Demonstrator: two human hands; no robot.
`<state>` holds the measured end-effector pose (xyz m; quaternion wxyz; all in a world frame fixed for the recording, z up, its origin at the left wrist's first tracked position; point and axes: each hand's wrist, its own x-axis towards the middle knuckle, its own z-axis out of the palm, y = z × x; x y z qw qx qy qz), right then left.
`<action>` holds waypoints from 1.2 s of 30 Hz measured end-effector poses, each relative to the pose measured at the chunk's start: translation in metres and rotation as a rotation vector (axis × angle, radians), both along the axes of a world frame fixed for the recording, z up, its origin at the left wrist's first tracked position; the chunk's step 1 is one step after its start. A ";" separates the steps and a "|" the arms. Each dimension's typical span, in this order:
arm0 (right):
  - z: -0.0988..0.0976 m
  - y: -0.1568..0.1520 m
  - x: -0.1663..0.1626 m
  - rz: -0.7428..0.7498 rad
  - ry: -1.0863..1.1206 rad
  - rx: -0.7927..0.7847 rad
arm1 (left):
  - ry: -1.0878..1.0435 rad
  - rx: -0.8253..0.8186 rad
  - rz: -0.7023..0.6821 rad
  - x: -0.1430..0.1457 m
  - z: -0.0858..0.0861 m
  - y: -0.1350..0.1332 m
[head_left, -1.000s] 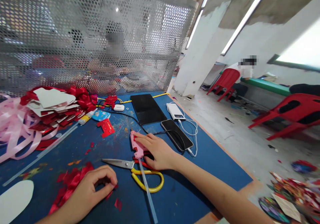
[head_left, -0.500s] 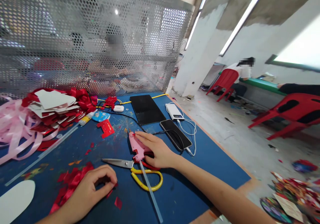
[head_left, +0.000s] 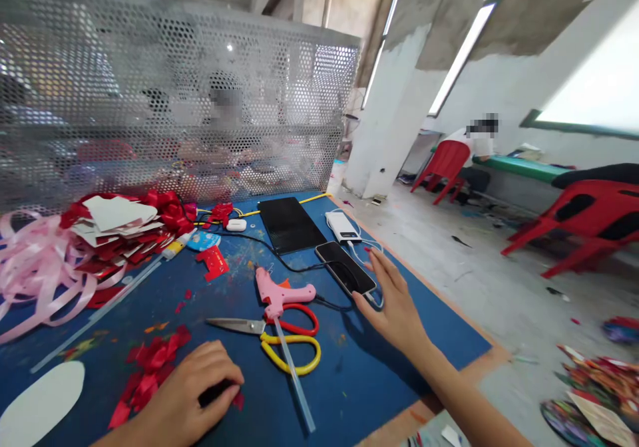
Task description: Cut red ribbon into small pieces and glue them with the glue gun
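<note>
My right hand (head_left: 394,304) is open, thumb and fingers spread, at the right edge of a black-screened phone (head_left: 344,267) and its white charging cable (head_left: 372,298). Left of it lies a pink hot glue gun (head_left: 274,294) on its side, a clear glue stick (head_left: 297,384) sticking out of its back. The stick crosses scissors (head_left: 264,330) with one red and one yellow handle. My left hand (head_left: 197,390) rests low on the table, fingers curled towards the thumb; what it pinches, if anything, is unclear. Red ribbon pieces (head_left: 154,370) lie beside it, and a red scrap shows by the thumb.
Behind stands a perforated metal screen (head_left: 200,114). A black tablet (head_left: 291,224), a white power bank (head_left: 342,225) and cables lie on the blue table (head_left: 369,380). Pink ribbon (head_left: 44,267), stacked white-and-red cards (head_left: 120,217) and a white oval (head_left: 44,400) are at left.
My right hand has let go of the glue gun and moved right to the phone's edge. The gun now lies on the table. My left hand stays curled, and the view has shifted slightly.
</note>
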<state>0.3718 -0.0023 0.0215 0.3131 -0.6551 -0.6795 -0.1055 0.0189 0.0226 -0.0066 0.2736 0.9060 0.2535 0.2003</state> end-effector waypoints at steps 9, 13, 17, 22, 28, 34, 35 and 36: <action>-0.008 -0.011 0.011 0.080 0.092 -0.080 | -0.087 0.075 0.091 0.001 -0.008 -0.001; 0.009 -0.010 -0.023 0.232 0.106 0.051 | -0.124 0.005 0.209 -0.001 -0.009 -0.003; 0.011 -0.003 -0.091 0.846 0.165 -0.149 | -0.242 -0.155 0.333 -0.005 -0.013 -0.001; -0.009 0.015 -0.153 1.136 0.229 -0.270 | -0.502 -0.306 0.485 -0.010 -0.019 0.011; -0.022 0.019 -0.154 1.147 0.326 -0.335 | -0.477 -0.286 0.553 -0.012 -0.012 0.019; -0.024 0.015 -0.153 1.132 0.365 -0.324 | -0.386 -0.290 0.496 -0.012 -0.009 0.016; -0.024 0.015 -0.153 1.124 0.382 -0.332 | -0.364 -0.288 0.490 -0.012 -0.009 0.015; -0.025 0.015 -0.154 1.118 0.400 -0.342 | -0.343 -0.286 0.486 -0.012 -0.008 0.014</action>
